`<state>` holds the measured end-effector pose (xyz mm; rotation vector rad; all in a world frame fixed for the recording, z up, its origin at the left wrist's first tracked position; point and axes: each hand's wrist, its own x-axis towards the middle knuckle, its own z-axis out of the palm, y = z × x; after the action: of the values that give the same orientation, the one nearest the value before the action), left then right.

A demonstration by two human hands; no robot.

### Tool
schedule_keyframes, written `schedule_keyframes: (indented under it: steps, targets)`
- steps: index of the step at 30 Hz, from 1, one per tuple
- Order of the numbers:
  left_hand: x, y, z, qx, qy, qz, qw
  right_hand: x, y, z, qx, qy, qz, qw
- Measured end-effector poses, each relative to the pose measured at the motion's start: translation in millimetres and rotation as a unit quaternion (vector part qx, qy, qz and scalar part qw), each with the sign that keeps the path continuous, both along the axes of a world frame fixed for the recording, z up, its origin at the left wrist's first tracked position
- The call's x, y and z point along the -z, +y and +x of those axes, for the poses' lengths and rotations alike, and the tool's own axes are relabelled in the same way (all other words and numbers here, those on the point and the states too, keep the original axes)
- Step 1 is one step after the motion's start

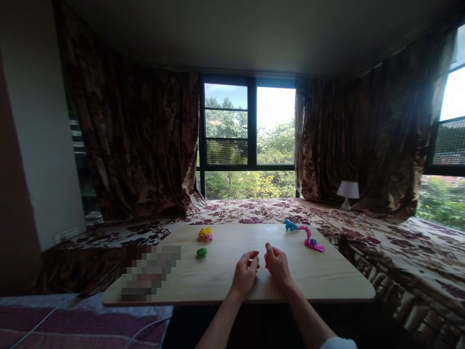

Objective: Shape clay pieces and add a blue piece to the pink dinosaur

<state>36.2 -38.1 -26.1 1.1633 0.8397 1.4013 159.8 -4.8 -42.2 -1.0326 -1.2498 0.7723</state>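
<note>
My right hand [278,263] is closed, thumb on top, above the front part of the light wooden table [312,281]. A bit of red, what looks like modelling clay [267,261], shows between its fingers. Just left of it, a small gap away, my left hand [246,273] has its fingers curled inward; whatever they hold, if anything, is hidden. Farther left on the tabletop lie a green clay lump [201,252] and a yellow clay lump [205,232] with a pink piece [208,237] against it. At the back right are blue clay [289,225] and a long magenta clay strip [308,237].
A blurred-out patch [150,274] covers something at the table's left end. Behind the table runs a flower-patterned covered ledge [250,208] with a small white lamp [348,193]. White cables [145,328] lie on the bedding at the lower left.
</note>
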Motion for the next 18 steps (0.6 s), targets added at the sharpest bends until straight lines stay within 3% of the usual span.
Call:
schedule_keyframes:
  steps: [5, 11, 15, 18]
  targets:
    - [-7.6, 7, -5, 0.007, -0.104, -0.052, 0.993, -6.8, -6, -14, 0.039, -0.025, 0.027, 0.999]
    - [-15.2, 19, 8, 0.083, -0.187, -0.123, 0.971, -34.5, -22, -46, 0.047, -0.109, 0.098, 0.988]
    - [-14.2, 13, 10, 0.114, -0.203, -0.135, 0.963, -47.1, -22, -38, 0.053, -0.163, 0.124, 0.977]
    - [-13.4, 9, 4, 0.092, -0.201, -0.14, 0.965, -41.4, -19, -26, 0.03, -0.179, 0.119, 0.976]
